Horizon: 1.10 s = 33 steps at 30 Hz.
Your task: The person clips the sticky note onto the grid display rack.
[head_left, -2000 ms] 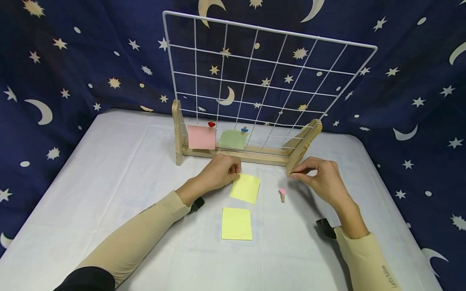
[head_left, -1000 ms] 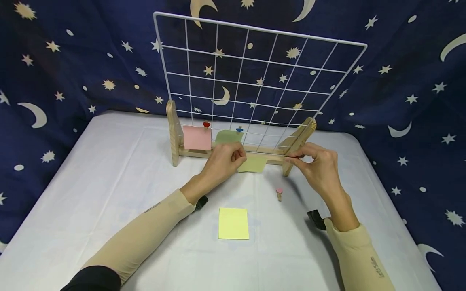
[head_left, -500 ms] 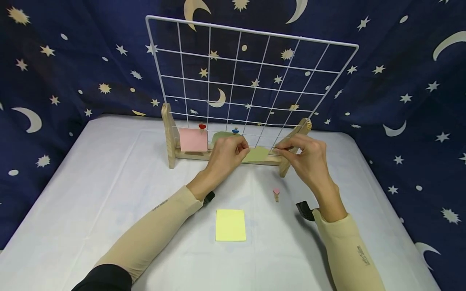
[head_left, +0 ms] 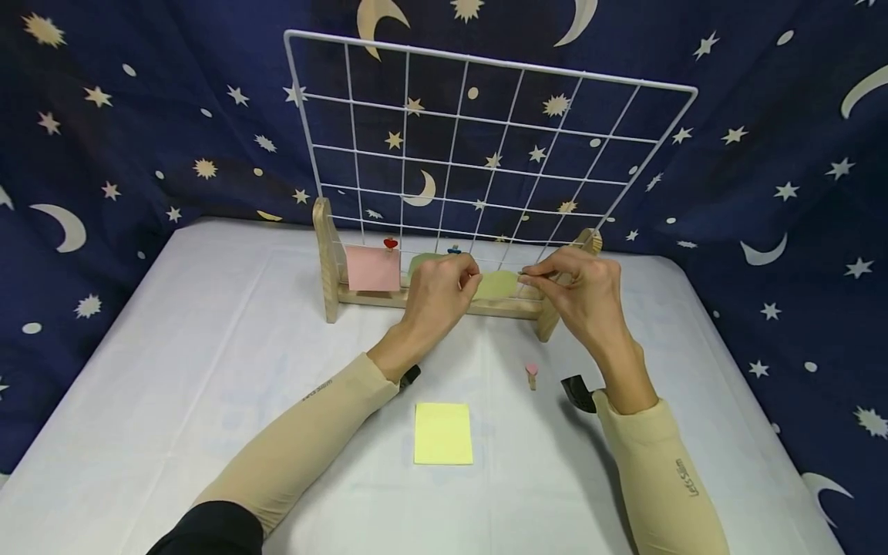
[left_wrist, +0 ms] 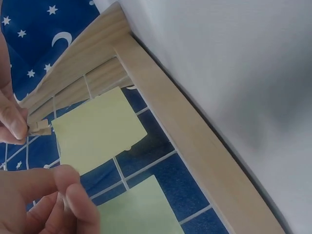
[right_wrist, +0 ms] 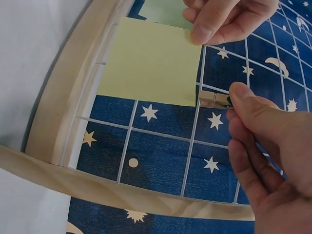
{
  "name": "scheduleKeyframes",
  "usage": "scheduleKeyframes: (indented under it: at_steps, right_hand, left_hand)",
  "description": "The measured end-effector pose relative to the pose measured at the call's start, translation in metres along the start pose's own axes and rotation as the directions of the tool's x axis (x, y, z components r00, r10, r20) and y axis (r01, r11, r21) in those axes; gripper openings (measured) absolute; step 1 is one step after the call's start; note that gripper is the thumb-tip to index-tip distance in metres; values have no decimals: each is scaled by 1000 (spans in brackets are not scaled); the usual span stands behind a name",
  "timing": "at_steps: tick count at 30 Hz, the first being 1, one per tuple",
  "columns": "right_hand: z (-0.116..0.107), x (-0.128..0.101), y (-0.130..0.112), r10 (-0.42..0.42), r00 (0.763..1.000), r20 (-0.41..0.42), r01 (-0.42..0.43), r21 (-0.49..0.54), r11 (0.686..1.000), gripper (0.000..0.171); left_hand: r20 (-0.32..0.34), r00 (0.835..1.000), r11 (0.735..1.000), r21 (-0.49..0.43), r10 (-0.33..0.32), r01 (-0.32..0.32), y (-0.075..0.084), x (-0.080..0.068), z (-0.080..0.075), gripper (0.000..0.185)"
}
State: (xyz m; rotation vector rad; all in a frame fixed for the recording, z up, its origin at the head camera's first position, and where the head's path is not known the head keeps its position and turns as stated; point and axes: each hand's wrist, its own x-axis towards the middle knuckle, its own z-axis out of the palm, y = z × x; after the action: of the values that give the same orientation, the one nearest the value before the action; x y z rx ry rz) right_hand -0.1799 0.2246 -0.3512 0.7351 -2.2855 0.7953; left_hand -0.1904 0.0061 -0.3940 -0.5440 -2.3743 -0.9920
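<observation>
My left hand pinches a yellow sticky note by one corner and holds it against the lower part of the white wire grid. In my right hand is a small wooden clothespin, pinched between thumb and fingers, its tip right at the note's edge. On the grid to the left hang a pink note under a red heart clothespin and a green note with a blue-topped clothespin. My left hand partly covers the green note.
A yellow note pad lies on the white cloth in front. A pink heart clothespin lies right of it, below my right hand. The grid stands in a wooden base before a dark starry curtain.
My left hand has lifted the yellow note off the table and up against the grid. My right hand has moved left and up with the clothespin to the note's edge.
</observation>
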Motion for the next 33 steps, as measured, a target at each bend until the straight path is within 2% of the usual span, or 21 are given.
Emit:
scheduleKeyframes:
  at_steps: [6, 15, 24, 33]
  right_hand:
    - [3, 1, 3, -3, 1000, -8, 3, 10, 1000, 10]
    - [7, 6, 4, -14, 999, -36, 15, 37, 999, 10]
    - [10, 11, 6, 19, 999, -44, -18, 23, 1000, 9]
    - [15, 12, 10, 42, 998, -49, -40, 26, 999, 9]
  left_hand:
    - [-2, 1000, 999, 47, -5, 5, 3, -1, 4, 6]
    - [-32, 999, 998, 63, -7, 9, 3, 0, 5, 7]
    - [-70, 997, 998, 58, 15, -11, 2, 2, 6, 5]
    - [-77, 997, 999, 38, 21, -19, 0, 1, 8, 7]
